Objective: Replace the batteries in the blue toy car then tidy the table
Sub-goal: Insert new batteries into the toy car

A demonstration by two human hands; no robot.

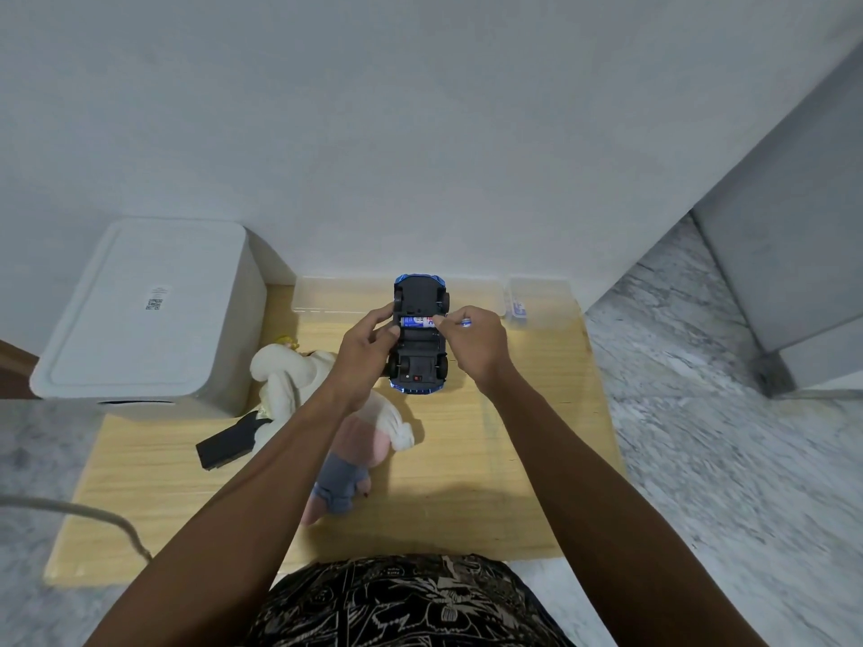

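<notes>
The blue toy car (420, 352) lies upside down on the wooden table (467, 441), black underside up, battery bay open. A blue-and-white battery (417, 322) lies across the bay. My left hand (369, 340) grips the car's left side, thumb by the battery's left end. My right hand (474, 340) pinches the battery's right end; a second battery tip shows in that hand. A black battery cover (226, 445) lies at the table's left.
A white box-shaped appliance (145, 310) stands at the back left. A plush doll (327, 413) lies under my left forearm. A clear plastic tray (327, 296) and a clear container with batteries (527, 301) sit along the back edge. A grey cable (93, 516) trails at left.
</notes>
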